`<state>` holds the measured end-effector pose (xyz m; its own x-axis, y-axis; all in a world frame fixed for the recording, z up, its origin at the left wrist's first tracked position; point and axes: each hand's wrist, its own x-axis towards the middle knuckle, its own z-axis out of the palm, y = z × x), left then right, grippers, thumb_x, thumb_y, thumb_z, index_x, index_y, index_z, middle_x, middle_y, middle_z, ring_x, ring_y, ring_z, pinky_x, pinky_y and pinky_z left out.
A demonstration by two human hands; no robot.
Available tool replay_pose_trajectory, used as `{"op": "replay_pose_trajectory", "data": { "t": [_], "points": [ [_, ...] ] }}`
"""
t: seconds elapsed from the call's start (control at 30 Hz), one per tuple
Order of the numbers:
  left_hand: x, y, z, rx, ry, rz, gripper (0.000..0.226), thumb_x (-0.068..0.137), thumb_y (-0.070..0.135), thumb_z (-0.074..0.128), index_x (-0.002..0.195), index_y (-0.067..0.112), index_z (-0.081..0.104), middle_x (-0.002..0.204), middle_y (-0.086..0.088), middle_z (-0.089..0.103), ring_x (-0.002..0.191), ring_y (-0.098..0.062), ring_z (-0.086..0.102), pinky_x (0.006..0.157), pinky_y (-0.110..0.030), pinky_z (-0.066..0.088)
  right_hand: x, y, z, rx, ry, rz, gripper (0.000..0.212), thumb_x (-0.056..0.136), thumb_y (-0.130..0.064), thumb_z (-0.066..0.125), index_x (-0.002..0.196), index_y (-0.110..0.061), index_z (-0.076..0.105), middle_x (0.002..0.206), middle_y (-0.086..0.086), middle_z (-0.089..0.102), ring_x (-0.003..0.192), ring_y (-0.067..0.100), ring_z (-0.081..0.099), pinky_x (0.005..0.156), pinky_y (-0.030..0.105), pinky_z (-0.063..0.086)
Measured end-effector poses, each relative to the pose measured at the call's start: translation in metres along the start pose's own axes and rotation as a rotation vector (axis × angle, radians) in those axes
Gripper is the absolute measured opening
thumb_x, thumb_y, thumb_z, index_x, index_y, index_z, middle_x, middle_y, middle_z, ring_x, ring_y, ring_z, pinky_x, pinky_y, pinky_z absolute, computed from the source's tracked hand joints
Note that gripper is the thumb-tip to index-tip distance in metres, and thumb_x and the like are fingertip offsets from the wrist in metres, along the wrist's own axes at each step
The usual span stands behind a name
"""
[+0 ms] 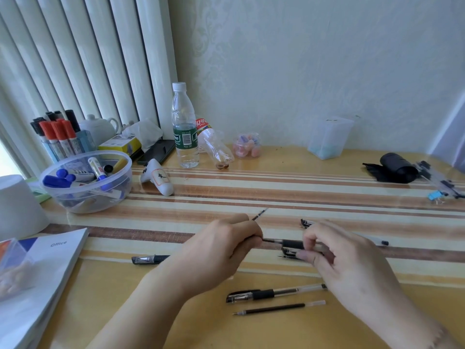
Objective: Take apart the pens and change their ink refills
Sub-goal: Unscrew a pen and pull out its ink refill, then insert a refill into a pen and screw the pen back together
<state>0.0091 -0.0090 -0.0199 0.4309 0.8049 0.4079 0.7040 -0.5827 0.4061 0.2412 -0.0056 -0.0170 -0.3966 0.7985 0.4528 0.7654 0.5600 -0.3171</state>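
Note:
My right hand [334,253] grips a clear pen barrel with a black rubber grip [293,243], held level above the table. My left hand [224,245] pinches the pen's tip end, and a thin dark refill [259,214] sticks out past its fingers toward the far side. A capped pen [271,293] and a loose refill [279,308] lie near the front edge. A black cap [149,259] lies to the left. Other pen parts [289,255] lie under my right hand, with a further pen [377,241] behind it.
A clear bowl of markers [88,182], a cup of markers [57,137], a water bottle [185,129], a tipped small bottle [214,147] and a white book [42,268] stand at the left. A black roll [395,167] and clips [437,195] lie at the right.

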Motion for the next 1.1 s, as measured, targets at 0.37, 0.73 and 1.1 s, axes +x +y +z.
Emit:
{"op": "replay_pose_trajectory", "data": {
  "t": [0.37,0.73,1.1],
  "points": [
    [-0.001,-0.009,-0.007,0.017,0.070,-0.007,0.016,0.097,0.024,0.042,0.088,0.022,0.055,0.078,0.015,0.049,0.069,-0.008,0.047,0.061,-0.025,0.041,0.004,0.012,-0.012,0.288,0.041,0.102,0.024,0.080,-0.048,0.063,0.099,-0.036,0.072,0.086,-0.030,0.069,0.083,-0.006,0.066,0.065,0.013,0.054],
    [-0.010,-0.050,-0.032,-0.035,0.398,-0.191,0.018,0.096,0.007,0.052,0.098,0.016,0.068,0.090,0.011,0.067,0.086,-0.001,0.058,0.074,-0.007,0.041,0.007,0.000,-0.009,0.033,0.029,0.225,0.012,0.079,-0.030,0.073,0.078,-0.040,0.067,0.038,-0.026,0.051,0.031,0.006,0.042,0.032,0.012,0.028],
    [-0.010,-0.062,-0.044,-0.635,0.673,-0.302,0.024,0.094,0.025,0.042,0.090,0.026,0.066,0.058,0.013,0.044,0.057,-0.011,0.040,0.057,-0.029,0.036,0.079,-0.069,0.055,-0.053,-0.254,0.145,0.021,0.086,-0.052,0.056,0.089,-0.035,0.069,0.085,-0.015,0.063,0.079,0.009,0.059,0.065,0.029,0.050]
  ]
}}
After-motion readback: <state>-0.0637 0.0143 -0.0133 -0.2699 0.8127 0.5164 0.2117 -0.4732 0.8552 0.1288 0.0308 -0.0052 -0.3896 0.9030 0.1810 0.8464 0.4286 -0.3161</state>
